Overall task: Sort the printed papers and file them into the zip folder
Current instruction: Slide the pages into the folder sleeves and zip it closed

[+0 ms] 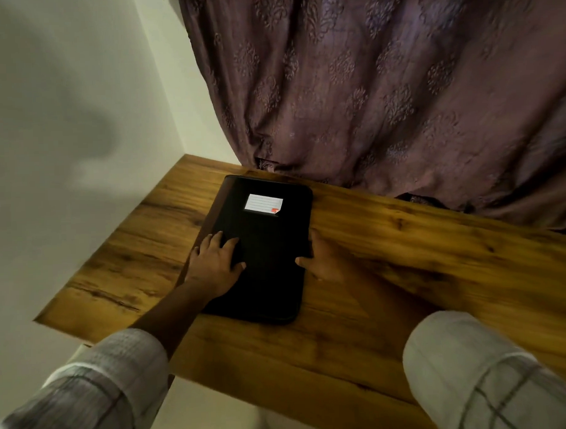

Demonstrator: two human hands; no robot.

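Observation:
A black zip folder (269, 234) lies flat and closed on the wooden table (404, 242), with a white lined label (263, 202) on its cover. My left hand (214, 263) rests flat on the folder's left part, fingers spread and straight. My right hand (318, 261) is at the folder's right edge, thumb on the cover and fingers along the side; it is blurred. No printed papers are in view.
A purple patterned curtain (383, 82) hangs behind the table and touches its far edge. A white wall (63, 109) stands to the left. The table's left edge (109, 239) and near edge drop to a pale floor.

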